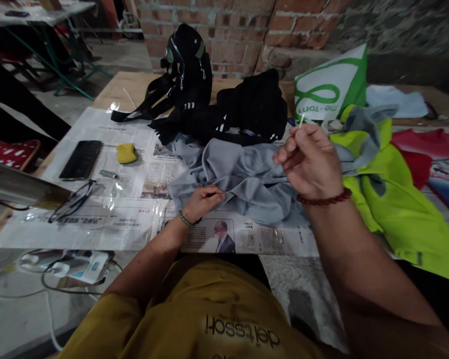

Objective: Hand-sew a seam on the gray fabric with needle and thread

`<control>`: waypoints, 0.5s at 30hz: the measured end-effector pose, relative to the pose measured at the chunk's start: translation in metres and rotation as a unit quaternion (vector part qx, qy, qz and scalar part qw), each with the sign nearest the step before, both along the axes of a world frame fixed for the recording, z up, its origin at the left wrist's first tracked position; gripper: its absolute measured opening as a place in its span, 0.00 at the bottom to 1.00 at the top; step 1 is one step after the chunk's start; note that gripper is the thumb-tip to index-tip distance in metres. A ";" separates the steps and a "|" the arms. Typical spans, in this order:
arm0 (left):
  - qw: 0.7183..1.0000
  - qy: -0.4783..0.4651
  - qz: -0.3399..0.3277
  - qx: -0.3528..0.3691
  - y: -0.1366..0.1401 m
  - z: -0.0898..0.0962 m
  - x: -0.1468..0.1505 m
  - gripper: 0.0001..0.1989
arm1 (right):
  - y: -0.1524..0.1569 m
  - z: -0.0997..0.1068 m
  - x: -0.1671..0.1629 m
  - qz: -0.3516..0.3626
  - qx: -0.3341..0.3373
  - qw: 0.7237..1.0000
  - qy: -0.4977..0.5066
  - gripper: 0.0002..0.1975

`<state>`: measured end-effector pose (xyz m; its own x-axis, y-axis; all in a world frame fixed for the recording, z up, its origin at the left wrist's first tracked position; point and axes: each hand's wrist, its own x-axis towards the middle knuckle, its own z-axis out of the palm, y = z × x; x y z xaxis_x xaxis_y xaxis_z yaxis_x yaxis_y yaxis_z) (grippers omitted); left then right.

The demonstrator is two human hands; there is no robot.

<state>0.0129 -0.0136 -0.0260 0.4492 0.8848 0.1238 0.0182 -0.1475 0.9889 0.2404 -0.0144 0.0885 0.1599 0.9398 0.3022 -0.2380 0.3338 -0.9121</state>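
A crumpled grey garment (243, 169) lies across the newspaper in front of me. My left hand (205, 202) is closed on its near left part, fingers pinching a fold of cloth. Raised above the garment's right side, my right hand (314, 157) pinches a short, thin whitish stick (302, 119) between thumb and fingertips; its exact kind is too small to make out. Beyond the grey cloth lie a black garment (254, 104) and a black backpack (189, 65) with straps. A neon yellow garment (392, 194) with grey parts lies right of my right hand.
Newspaper (119, 232) covers the table. At left are a black phone (81, 159), a yellow sponge (126, 153), a small clear tube (109, 174) and a metal lamp-like cylinder (30, 187). A green-white bag (331, 85) stands at back right. A power strip (86, 267) sits below.
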 end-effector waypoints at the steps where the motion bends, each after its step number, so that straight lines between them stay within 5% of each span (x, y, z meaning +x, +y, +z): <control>1: 1.000 -0.002 -0.001 0.002 0.000 0.000 0.000 0.10 | 0.002 0.006 0.005 -0.010 0.017 1.000 -0.002 0.11; 7: 1.000 0.004 -0.002 0.001 0.000 0.000 0.001 0.10 | 0.011 0.041 0.033 -0.078 0.061 0.995 -0.025 0.06; 15: 1.000 0.002 -0.002 0.015 0.000 -0.001 0.001 0.10 | 0.019 0.074 0.048 -0.106 0.148 0.982 -0.048 0.11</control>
